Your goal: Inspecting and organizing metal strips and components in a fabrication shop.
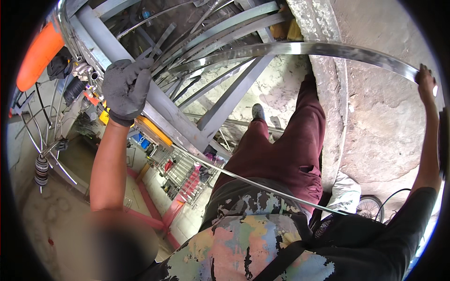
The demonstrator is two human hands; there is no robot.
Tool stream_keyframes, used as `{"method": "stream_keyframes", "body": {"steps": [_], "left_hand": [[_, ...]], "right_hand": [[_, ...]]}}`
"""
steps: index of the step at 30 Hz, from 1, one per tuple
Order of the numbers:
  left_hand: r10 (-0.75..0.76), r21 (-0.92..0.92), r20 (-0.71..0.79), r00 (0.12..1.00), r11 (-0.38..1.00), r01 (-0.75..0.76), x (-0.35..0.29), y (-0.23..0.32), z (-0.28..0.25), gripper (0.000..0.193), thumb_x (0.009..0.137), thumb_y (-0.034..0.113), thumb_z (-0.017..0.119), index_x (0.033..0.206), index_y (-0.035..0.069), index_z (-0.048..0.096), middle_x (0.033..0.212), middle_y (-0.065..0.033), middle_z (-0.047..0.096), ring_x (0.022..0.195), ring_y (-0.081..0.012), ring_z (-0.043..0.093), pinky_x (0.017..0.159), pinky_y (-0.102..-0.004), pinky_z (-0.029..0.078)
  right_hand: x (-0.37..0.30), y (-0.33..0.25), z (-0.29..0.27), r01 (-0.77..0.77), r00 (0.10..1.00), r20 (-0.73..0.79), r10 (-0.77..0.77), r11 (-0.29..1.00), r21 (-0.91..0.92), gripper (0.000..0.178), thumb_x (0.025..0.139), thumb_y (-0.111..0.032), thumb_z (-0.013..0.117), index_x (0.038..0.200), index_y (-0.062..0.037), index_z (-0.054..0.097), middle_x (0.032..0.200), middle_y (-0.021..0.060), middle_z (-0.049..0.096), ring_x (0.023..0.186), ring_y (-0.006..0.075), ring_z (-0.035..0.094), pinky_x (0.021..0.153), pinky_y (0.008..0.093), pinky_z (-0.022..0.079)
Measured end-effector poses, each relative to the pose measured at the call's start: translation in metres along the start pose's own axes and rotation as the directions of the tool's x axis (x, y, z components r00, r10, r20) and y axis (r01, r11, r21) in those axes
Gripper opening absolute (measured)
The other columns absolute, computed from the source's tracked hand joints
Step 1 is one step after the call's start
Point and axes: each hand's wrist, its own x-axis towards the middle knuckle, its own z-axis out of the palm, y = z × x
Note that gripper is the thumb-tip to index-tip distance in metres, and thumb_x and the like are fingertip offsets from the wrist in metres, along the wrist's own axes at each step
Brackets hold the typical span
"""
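Note:
A long, shiny metal strip [300,48] arcs across the upper view, from among the metal bars on the left to the far right. My right hand [425,84] has its fingers closed around the strip's right end. At the left, my left hand [125,89], in a dark grey work glove, is curled into a fist against the grey steel frame [176,114]. What its fingers hold, if anything, is hidden. Several curved metal strips [220,35] lie bunched within the frame, right of the glove. A thin metal rod [253,180] slants past my waist.
An orange rounded object [40,56] is at the upper left, above fittings and cables. Below the frame stands a wire rack [187,180] by red beams. A concrete ledge [328,117] runs beside my right leg. A white sack [344,192] and a wheel [370,208] are at lower right.

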Motion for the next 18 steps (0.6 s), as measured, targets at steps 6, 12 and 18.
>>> {"method": "stream_keyframes", "body": {"steps": [6, 12, 18], "left_hand": [[-0.026, 0.027, 0.051, 0.998, 0.999, 0.025, -0.002, 0.000, -0.034, 0.017, 0.081, 0.013, 0.071, 0.097, 0.010, 0.076, 0.076, -0.0097, 0.066, 0.080, -0.0307, 0.064, 0.081, -0.0397, 0.050], [-0.022, -0.087, 0.046, 0.999, 0.996, 0.026, 0.012, -0.006, -0.020, 0.017, 0.076, 0.012, 0.074, 0.092, 0.011, 0.075, 0.065, -0.0078, 0.063, 0.065, -0.0299, 0.062, 0.074, -0.0392, 0.050], [0.039, -0.068, -0.017, 0.999, 0.997, -0.040, 0.008, -0.014, -0.021, 0.015, 0.075, 0.015, 0.073, 0.089, 0.013, 0.073, 0.065, -0.0073, 0.063, 0.064, -0.0286, 0.061, 0.067, -0.0394, 0.048]], "right_hand": [[0.063, -0.251, -0.172, 0.050, 0.991, 0.120, -0.061, 0.994, 0.094, 0.043, 0.092, -0.001, 0.047, 0.135, -0.0065, 0.049, 0.136, 0.0168, 0.054, 0.129, 0.0325, 0.051, 0.108, 0.0590, 0.033], [0.080, -0.439, -0.256, -0.080, 0.991, 0.133, 0.014, 0.857, 0.509, 0.027, 0.092, -0.013, 0.053, 0.117, -0.0063, 0.060, 0.106, 0.0169, 0.067, 0.110, 0.0280, 0.061, 0.096, 0.0491, 0.041], [0.041, -0.571, -0.398, 0.647, 0.734, 0.076, -0.675, 0.729, 0.223, 0.049, 0.099, -0.016, 0.047, 0.146, -0.0041, 0.043, 0.150, 0.0182, 0.044, 0.140, 0.0366, 0.040, 0.114, 0.0619, 0.024]]}}
